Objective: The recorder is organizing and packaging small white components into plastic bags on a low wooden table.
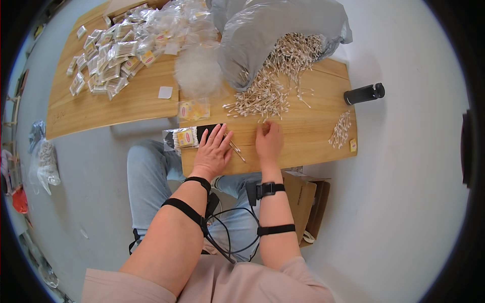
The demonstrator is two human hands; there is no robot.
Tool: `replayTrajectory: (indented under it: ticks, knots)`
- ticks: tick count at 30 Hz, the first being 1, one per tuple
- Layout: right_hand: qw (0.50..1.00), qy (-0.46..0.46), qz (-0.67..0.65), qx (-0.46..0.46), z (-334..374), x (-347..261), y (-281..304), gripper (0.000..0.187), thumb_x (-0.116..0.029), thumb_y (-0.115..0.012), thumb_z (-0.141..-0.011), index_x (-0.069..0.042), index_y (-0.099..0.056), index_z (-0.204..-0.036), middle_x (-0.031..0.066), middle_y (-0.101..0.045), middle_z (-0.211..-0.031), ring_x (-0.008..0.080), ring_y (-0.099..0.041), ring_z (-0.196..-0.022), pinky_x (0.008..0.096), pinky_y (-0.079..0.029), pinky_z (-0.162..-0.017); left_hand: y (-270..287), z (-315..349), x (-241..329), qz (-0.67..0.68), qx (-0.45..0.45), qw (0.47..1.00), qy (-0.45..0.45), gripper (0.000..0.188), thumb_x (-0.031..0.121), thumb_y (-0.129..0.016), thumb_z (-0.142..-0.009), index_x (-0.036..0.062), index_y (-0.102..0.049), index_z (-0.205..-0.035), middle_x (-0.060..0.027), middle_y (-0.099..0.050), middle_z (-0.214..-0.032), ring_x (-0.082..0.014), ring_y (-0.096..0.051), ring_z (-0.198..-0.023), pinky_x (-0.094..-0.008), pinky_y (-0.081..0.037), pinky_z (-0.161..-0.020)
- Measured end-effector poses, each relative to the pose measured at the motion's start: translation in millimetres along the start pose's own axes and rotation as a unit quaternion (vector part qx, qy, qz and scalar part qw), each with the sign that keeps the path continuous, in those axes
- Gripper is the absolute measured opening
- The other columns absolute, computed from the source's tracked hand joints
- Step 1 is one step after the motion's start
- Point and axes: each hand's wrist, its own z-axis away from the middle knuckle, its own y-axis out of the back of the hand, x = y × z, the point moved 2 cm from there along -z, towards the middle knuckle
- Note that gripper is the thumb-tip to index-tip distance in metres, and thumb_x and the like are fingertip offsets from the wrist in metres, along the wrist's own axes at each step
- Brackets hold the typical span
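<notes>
My left hand (213, 151) lies flat, fingers stretched, over a black pad (213, 130) near the table's front edge. A few loose cotton swabs (236, 150) stick out beside its fingertips. Left of it, a clear bag of cotton swabs (174, 139) with a yellow label card (186, 138) rests on the pad. My right hand (269, 144) is closed, its fingers curled down at the near edge of a big heap of cotton swabs (265, 96). White swab tips show by its fingertips; whether it grips any is hidden.
A grey plastic bag (278, 25) spills the heap. Filled swab packs (113, 60), clear empty bags (199, 70) and yellow cards (194, 109) lie left and behind. To the right are a black bottle (364, 94) and a small swab group (340, 130). A cardboard box (303, 202) stands below.
</notes>
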Motion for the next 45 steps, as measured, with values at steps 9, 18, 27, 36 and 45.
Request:
replayTrajectory:
  ticks: [9, 18, 27, 36, 45]
  knots:
    - [0.998, 0.01, 0.054, -0.012, -15.7, 8.4, -4.4, 0.017, -0.016, -0.064, -0.084, -0.004, -0.056, -0.093, 0.015, -0.06, -0.09, 0.0373, -0.059, -0.086, 0.0492, -0.046, -0.073, -2.0, 1.4, -0.4, 0.012, 0.006, 1.0, -0.001, 0.055, 0.03, -0.058, -0.088, 0.0145, -0.047, -0.139, -0.0084, -0.037, -0.152, -0.0239, -0.03, -0.142, -0.0456, -0.019, -0.117]
    - [0.998, 0.05, 0.02, -0.033, 44.7, 0.5, 5.5, 0.008, -0.012, -0.063, -0.084, -0.005, -0.058, -0.085, 0.012, -0.06, -0.08, 0.0339, -0.059, -0.081, 0.0461, -0.046, -0.069, 2.7, 0.1, -0.8, 0.014, 0.008, 1.0, -0.002, 0.056, 0.029, -0.058, -0.089, 0.0131, -0.044, -0.141, -0.0093, -0.036, -0.152, -0.0241, -0.03, -0.142, -0.0455, -0.019, -0.117]
    - [0.998, 0.033, -0.043, -0.039, 43.4, -6.6, 4.2, 0.012, -0.013, -0.065, -0.083, -0.008, -0.064, -0.094, 0.0117, -0.061, -0.083, 0.0321, -0.061, -0.08, 0.0441, -0.048, -0.067, 0.8, 0.3, -0.3, 0.025, 0.011, 1.0, 0.002, 0.062, 0.029, -0.059, -0.088, 0.0127, -0.039, -0.144, -0.0074, -0.036, -0.152, -0.0228, -0.031, -0.142, -0.0454, -0.019, -0.117]
    - [0.991, 0.047, -0.089, -0.087, 25.2, -24.5, -9.3, 0.02, -0.013, -0.064, -0.083, -0.008, -0.062, -0.103, 0.0142, -0.058, -0.091, 0.0356, -0.06, -0.086, 0.046, -0.049, -0.07, -1.5, 0.8, -1.5, 0.005, -0.001, 1.0, 0.004, 0.061, 0.032, -0.057, -0.089, 0.014, -0.04, -0.145, -0.0059, -0.035, -0.153, -0.0212, -0.029, -0.143, -0.0446, -0.019, -0.118]
    - [0.993, 0.101, 0.009, -0.053, -0.9, -22.7, -19.3, 0.017, -0.013, -0.066, -0.082, -0.009, -0.06, -0.097, 0.0133, -0.057, -0.089, 0.0352, -0.06, -0.081, 0.0461, -0.048, -0.067, -2.7, 1.3, 0.0, -0.001, -0.007, 1.0, 0.007, 0.057, 0.034, -0.055, -0.09, 0.0144, -0.044, -0.142, -0.0055, -0.035, -0.153, -0.021, -0.029, -0.143, -0.0449, -0.018, -0.118]
